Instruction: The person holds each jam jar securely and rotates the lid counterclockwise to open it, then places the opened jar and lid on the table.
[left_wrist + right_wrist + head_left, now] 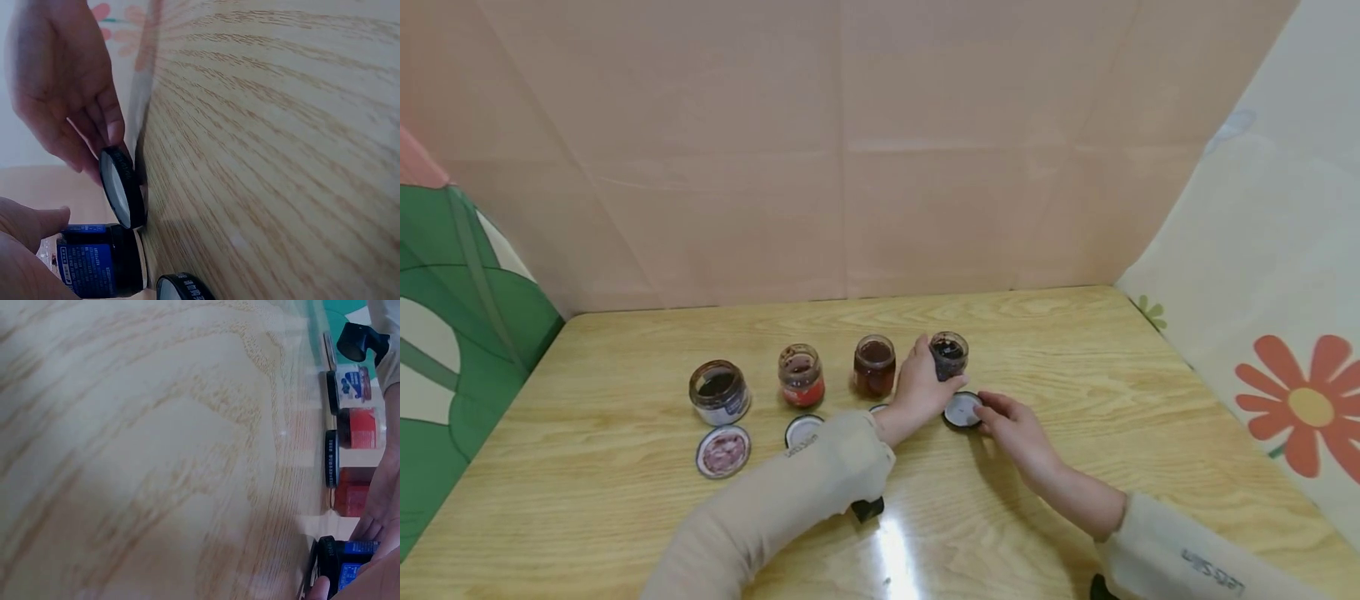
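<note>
My left hand [917, 390] holds a small open glass jar [950, 354] at the right end of a row of jars. The jar stands upright with dark contents, and its blue label [87, 265] shows in the left wrist view. In front of it lies a black-rimmed lid [961, 410], pale inside facing up. My right hand [1018, 435] pinches that lid at its right edge. Seen from the left wrist, the lid [122, 187] tilts slightly, the edge by the right fingers raised off the table.
Left of the held jar stand three more open jars: one dark red [874, 368], one red-labelled [802, 385], one wider with a white-and-blue label [721, 400]. Lids [722, 452] lie before them, one mostly behind my left wrist. A pink-beige backdrop [850, 167] rises behind the wooden table [625, 367].
</note>
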The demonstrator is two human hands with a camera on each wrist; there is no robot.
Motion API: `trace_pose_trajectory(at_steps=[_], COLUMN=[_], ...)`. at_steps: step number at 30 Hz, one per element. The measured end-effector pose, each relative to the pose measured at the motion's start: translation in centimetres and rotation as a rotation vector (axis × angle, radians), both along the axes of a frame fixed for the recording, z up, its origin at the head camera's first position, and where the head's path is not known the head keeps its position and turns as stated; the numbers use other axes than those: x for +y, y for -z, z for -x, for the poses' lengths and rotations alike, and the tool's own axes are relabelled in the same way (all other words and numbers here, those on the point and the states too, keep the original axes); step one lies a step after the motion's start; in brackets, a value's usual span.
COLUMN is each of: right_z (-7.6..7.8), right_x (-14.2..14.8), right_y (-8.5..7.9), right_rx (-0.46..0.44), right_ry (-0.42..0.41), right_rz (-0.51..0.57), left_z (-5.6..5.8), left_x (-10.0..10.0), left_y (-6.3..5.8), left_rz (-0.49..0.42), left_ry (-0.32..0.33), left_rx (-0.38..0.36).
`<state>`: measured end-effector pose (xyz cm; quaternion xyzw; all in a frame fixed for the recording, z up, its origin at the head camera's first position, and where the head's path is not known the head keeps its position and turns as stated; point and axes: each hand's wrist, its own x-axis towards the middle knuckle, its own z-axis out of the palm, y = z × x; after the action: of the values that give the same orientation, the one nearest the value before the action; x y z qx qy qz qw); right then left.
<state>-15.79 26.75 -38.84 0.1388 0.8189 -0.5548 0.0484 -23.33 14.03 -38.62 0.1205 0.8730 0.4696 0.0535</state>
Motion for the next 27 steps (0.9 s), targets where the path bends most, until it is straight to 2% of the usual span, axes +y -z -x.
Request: trace_pose_trajectory(at_steps=[4, 15, 22, 27], right_z=[-0.1, -0.3, -0.3, -0.4], right_x=[0.0, 0.2, 0.2, 0.3], right_y=[-0.1, -0.4, -0.6, -0.5], right_rx=[-0.009, -0.010, -0.007, -0.006], right_ry=[-0.007, -0.021, -0.056, -0.067], right_rz=[-0.037, -0.124, -0.126, -0.108], left_z=[-0.1, -1.2, -1.4, -1.8], left_x=[-0.1, -0.8, -1.7, -2.8], left_y=[-0.2, -2.3, -3.2, -3.7], left_rz=[-0.001, 0.057, 0.032, 0.006], left_ry=[0.021, 0.116, 0.147, 0.179], left_rx=[0.037, 0.126, 0.272, 0.283])
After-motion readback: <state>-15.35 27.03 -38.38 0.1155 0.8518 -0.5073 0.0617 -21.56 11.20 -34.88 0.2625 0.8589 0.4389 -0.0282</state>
